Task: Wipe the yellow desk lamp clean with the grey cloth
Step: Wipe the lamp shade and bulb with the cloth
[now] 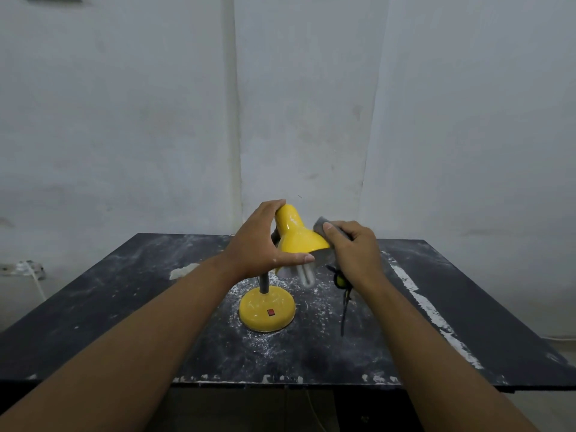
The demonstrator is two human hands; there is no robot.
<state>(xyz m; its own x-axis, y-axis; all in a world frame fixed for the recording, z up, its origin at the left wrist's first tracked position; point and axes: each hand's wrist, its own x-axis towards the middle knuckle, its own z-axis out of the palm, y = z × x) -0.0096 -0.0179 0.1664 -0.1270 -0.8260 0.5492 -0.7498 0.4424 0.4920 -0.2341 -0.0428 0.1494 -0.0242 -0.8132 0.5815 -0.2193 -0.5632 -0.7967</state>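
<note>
The yellow desk lamp (296, 235) stands in the middle of the black table (124, 307), its round base (266, 308) carrying a red switch and white dust specks. My left hand (265, 241) grips the lamp's shade from the left, thumb under its rim. My right hand (355, 247) holds the grey cloth (324, 224) against the right side of the shade. A white bulb (307, 275) pokes out under the shade. The grey neck is partly hidden behind my left hand.
White dust covers the table around the lamp base. A black cord with a yellow-black piece (341, 282) lies right of the base. A pale crumpled lump (182, 271) sits at the left rear. A grey wall rises right behind the table.
</note>
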